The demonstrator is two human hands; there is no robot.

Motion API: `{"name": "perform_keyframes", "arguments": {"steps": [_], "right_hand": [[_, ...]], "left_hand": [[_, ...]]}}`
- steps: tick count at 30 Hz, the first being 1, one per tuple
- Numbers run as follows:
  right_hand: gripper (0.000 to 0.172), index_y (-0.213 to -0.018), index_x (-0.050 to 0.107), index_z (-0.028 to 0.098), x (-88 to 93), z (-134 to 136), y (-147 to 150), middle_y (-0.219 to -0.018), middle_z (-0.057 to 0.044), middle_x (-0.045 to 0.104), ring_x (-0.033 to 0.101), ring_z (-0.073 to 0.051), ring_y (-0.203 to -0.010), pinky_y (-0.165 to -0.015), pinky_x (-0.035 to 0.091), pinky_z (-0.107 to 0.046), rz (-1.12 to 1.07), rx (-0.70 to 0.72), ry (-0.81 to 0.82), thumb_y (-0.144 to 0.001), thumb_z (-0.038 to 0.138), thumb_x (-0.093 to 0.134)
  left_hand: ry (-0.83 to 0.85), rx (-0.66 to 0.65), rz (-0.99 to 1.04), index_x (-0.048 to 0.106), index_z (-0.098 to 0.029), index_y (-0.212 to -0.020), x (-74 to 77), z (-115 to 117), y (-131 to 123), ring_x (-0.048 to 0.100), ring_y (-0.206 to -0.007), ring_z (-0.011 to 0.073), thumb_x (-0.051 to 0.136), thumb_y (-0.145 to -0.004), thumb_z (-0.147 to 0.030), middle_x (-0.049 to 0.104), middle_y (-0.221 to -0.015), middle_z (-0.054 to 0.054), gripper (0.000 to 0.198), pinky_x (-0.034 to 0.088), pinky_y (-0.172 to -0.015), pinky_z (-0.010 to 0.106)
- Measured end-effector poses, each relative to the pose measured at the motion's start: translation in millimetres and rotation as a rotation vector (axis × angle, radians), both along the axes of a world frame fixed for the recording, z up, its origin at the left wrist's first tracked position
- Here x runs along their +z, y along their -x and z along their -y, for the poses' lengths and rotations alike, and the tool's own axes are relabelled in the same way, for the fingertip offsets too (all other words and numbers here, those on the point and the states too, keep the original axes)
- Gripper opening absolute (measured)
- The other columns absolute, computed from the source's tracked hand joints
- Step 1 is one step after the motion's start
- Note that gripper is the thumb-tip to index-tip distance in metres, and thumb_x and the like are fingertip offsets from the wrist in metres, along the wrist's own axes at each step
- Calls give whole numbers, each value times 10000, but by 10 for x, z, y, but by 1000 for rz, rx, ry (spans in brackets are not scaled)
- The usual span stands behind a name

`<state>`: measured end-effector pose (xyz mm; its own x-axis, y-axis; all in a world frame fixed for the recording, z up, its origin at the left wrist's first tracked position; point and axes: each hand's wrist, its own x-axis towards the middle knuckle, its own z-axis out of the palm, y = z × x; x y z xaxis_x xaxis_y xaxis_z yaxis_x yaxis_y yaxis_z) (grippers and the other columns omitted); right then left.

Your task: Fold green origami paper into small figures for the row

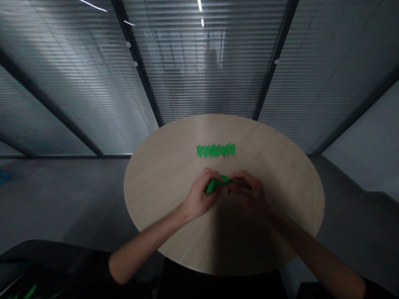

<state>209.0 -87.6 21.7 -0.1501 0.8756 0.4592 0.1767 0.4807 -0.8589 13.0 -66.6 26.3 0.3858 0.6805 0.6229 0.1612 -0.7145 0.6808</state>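
A piece of green paper (213,185), partly folded or curled, is held between my two hands above the middle of the round table (162,166). My left hand (201,195) is closed around its left part. The fingers of my right hand (249,189) pinch its right end, and that hand lies mostly in shadow. Fingers cover much of the paper, so its full shape is hidden. Beyond my hands, a row of several small green pointed pieces (216,150), like folded paper, lies side by side on the tabletop.
Glass partitions with blinds (205,91) stand behind the table's far edge. A dark chair (56,257) is at the lower left, with some green bits (30,292) near it. A blue object (3,176) lies on the floor at far left.
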Motion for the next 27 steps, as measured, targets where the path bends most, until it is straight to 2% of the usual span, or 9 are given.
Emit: {"name": "perform_keyframes", "arguments": {"steps": [5,15,21,27], "right_hand": [[87,-880,670,206,14,2,9,-745,-10,717,716,-144,-647,-610,584,-236,3,-20,-54,-914,285,656],[47,-845,713,204,38,-12,29,-793,-18,710,702,-145,-695,-639,585,-232,-17,-83,-38,-849,249,726],[37,-842,695,204,22,-5,31,-805,-10,677,677,-129,-707,-642,566,-211,-11,-61,-51,-869,229,703],[24,-849,703,210,28,17,38,-810,-9,680,675,-127,-717,-659,560,-210,2,-80,-37,-868,220,713]], "left_hand": [[1,7,19,613,-190,-999,9,-8,6,585,-910,181,614,-926,-155,613,-971,73,80,483,-786,340],[223,-13,140,622,-183,-932,-28,-5,-28,617,-894,172,663,-926,-222,637,-949,58,57,486,-804,319],[228,7,156,603,-183,-934,12,24,-59,589,-857,166,655,-903,-189,605,-924,49,61,474,-769,311],[164,-5,120,629,-193,-922,-6,-17,-39,600,-878,177,652,-906,-174,621,-926,57,33,475,-781,334]]}}
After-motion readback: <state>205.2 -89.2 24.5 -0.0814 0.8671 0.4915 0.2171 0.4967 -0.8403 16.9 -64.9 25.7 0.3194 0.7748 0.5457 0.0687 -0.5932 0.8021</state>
